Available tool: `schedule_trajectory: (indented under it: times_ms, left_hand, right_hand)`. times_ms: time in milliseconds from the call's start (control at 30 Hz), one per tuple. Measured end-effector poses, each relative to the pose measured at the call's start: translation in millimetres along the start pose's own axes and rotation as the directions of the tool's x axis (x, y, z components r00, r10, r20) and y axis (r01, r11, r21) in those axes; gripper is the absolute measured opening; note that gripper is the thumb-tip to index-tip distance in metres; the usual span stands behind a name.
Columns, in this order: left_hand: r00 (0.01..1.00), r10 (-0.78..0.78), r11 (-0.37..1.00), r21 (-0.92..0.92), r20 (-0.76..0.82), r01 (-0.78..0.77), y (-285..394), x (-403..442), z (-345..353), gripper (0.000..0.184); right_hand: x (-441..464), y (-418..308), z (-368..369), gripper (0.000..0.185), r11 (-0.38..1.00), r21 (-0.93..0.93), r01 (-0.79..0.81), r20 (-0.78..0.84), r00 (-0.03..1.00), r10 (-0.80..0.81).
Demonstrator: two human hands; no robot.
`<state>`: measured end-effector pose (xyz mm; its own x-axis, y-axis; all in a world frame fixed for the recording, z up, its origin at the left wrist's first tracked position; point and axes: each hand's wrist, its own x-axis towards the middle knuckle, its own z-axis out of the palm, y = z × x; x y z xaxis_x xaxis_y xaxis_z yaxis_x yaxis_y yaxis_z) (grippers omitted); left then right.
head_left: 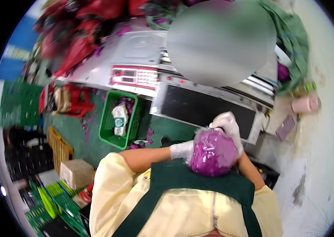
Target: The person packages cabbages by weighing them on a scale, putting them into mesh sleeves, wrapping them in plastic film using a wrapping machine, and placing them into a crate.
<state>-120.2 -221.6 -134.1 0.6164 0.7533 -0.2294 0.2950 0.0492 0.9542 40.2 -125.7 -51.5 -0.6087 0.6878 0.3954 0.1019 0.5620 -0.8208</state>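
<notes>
A purple cabbage (213,154) wrapped in clear plastic film is held close to my chest, above the dark green apron. My left hand (182,150), in a white glove, presses on its left side; its fingers are hidden behind the cabbage. My right hand (228,125), also gloved in white, is bent over the top and right side, with its fingers closed at the film near the cabbage's upper edge. Beyond the hands lies the black plate (198,106) of a wrapping machine.
A scale with a red keypad (135,77) stands left of the machine. Below it, a green basket (103,122) holds a white bag and purple leaves. Red bags (103,10) lie at the upper left. A pink cup (305,104) and a phone (285,128) are at the right.
</notes>
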Motion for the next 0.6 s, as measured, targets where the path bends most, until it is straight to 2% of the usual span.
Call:
schedule_trajectory:
  times_ms: [33,67,100,167,200,233,300,333,367,400,433,467,500,533,567,600]
  left_hand:
    - [0.998,0.054,0.997,-0.054,-0.04,-0.056,-0.2,-10.0,6.2,0.029]
    - [0.991,0.099,0.989,-0.098,-0.092,-0.108,-1.2,-22.7,12.1,0.031]
    - [0.976,0.11,0.979,-0.148,-0.189,-0.139,0.8,-41.2,14.0,0.033]
    - [0.913,0.02,0.929,-0.329,-0.407,-0.167,0.2,-91.7,11.0,0.036]
    - [0.868,-0.174,0.793,-0.589,-0.464,-0.156,27.9,-142.6,4.5,0.043]
    - [0.786,-0.361,0.581,-0.78,-0.502,-0.231,55.6,-192.6,-2.1,0.051]
    - [0.714,-0.302,0.538,-0.731,-0.632,-0.42,80.9,-272.5,16.8,0.066]
    - [0.611,-0.067,0.666,-0.491,-0.789,-0.561,50.7,-288.4,43.1,0.078]
    - [0.476,0.069,0.944,-0.096,-0.877,-0.315,67.3,-311.8,57.1,0.079]
    - [0.418,-0.071,0.885,-0.251,-0.906,-0.392,61.9,-330.2,76.6,0.077]
    - [0.365,-0.199,0.786,-0.37,-0.909,-0.494,54.2,-345.1,96.5,0.074]
    - [0.262,-0.196,0.717,-0.32,-0.945,-0.619,38.5,-356.7,115.6,0.071]
    - [0.183,-0.264,0.741,-0.321,-0.947,-0.59,26.6,-364.9,132.9,0.072]
    - [0.102,-0.264,0.707,-0.265,-0.959,-0.656,21.0,-372.7,151.0,0.072]
    - [0.018,-0.261,0.674,-0.196,-0.965,-0.713,17.7,-380.9,167.9,0.073]
    - [-0.035,-0.286,0.688,-0.18,-0.958,-0.703,26.1,-395.4,187.8,0.071]
  right_hand:
    - [22.3,-29.1,13.2,0.024,0.968,0.244,-0.066,0.0,0.998,0.068]
    - [26.7,-45.6,24.8,0.027,0.656,0.652,-0.38,0.308,0.924,0.228]
    - [27.4,-61.0,37.7,0.03,0.144,0.707,-0.692,0.669,0.721,0.177]
    - [17.2,-104.5,88.2,0.034,-0.03,0.784,-0.62,0.62,0.784,0.005]
    - [6.6,-108.2,106.1,0.032,0.0,0.771,-0.636,0.636,0.771,0.043]
    - [-3.0,-112.7,127.6,0.029,0.005,0.769,-0.639,0.635,0.765,0.107]
    - [-22.6,-127.7,169.6,0.025,-0.015,0.768,-0.641,0.619,0.735,0.278]
    - [-25.5,-146.5,188.4,0.024,0.205,0.66,-0.723,0.647,0.685,0.334]
    - [-27.9,-164.6,208.4,0.023,0.422,0.516,-0.746,0.649,0.662,0.376]
    - [-33.8,-175.0,231.2,0.024,0.238,0.472,-0.849,0.72,0.527,0.451]
    - [-48.6,-186.5,256.8,0.024,0.586,0.424,-0.691,0.683,0.668,0.294]
    - [-56.6,-199.0,274.4,0.024,0.556,0.391,-0.734,0.754,0.601,0.263]
    - [-64.2,-209.6,289.0,0.025,0.525,0.354,-0.774,0.811,0.534,0.24]
    - [-68.3,-205.1,301.6,0.028,0.572,0.292,-0.766,0.845,0.486,0.22]
    - [-67.6,-216.0,310.8,0.035,0.436,0.248,-0.865,0.924,0.347,0.163]
    - [-73.8,-229.4,316.8,0.038,0.42,0.204,-0.884,0.951,0.282,0.131]
